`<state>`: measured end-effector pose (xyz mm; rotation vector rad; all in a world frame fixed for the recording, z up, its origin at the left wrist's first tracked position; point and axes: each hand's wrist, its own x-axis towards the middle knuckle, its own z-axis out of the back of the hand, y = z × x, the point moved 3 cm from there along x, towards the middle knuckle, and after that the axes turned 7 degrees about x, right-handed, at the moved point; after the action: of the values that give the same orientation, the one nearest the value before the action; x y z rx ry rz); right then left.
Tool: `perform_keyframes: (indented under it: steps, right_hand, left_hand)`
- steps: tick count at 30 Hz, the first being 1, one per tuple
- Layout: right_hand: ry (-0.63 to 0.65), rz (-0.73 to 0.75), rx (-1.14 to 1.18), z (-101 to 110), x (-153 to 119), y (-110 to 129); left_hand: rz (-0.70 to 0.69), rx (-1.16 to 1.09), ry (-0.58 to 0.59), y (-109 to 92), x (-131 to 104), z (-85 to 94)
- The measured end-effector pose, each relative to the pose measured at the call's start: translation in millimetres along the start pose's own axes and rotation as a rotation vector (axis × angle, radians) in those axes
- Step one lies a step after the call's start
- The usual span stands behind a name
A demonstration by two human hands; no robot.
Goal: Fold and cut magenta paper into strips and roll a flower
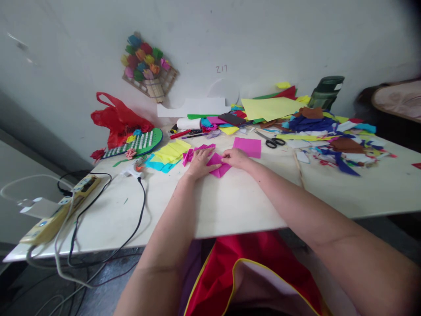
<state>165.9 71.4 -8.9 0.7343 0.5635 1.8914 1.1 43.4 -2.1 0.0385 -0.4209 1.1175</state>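
On the white table lies a magenta paper piece, turned at an angle. My left hand rests on its left part with the fingers spread. At its upper right edge, my right hand has thumb and fingertips pinched together on the paper. Crumpled magenta paper sticks out left of and behind my left hand. A flat magenta square lies just beyond my right hand. Yellow sheets and blue sheets overlap to the left.
Scissors and a thin stick lie right of centre. Paper scraps and a bottle stand farther right. At left are a glue gun, its cable, a power strip and a red bag.
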Motion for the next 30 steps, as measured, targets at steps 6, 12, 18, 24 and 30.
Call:
perform_keyframes:
  steps: [6, 12, 18, 24, 30]
  right_hand:
    - [-0.044, 0.027, 0.032, -1, 0, -2]
    - [-0.103, 0.073, 0.138, -6, 5, -9]
    - [-0.096, 0.067, 0.111, -6, 4, -9]
    - [-0.033, 0.084, -0.003, -4, 1, -1]
    - [0.009, 0.117, -0.003, -3, 1, -2]
  left_hand:
    - [-0.015, 0.042, 0.027, 1, 2, -9.1]
    - [-0.020, 0.005, -0.040, 1, 4, -8.8]
    - [-0.011, -0.025, -0.138, -4, 3, -2.8]
    - [-0.031, -0.049, -0.170, -6, 2, -0.8]
    - [-0.045, -0.018, -0.154, -5, 0, -0.5]
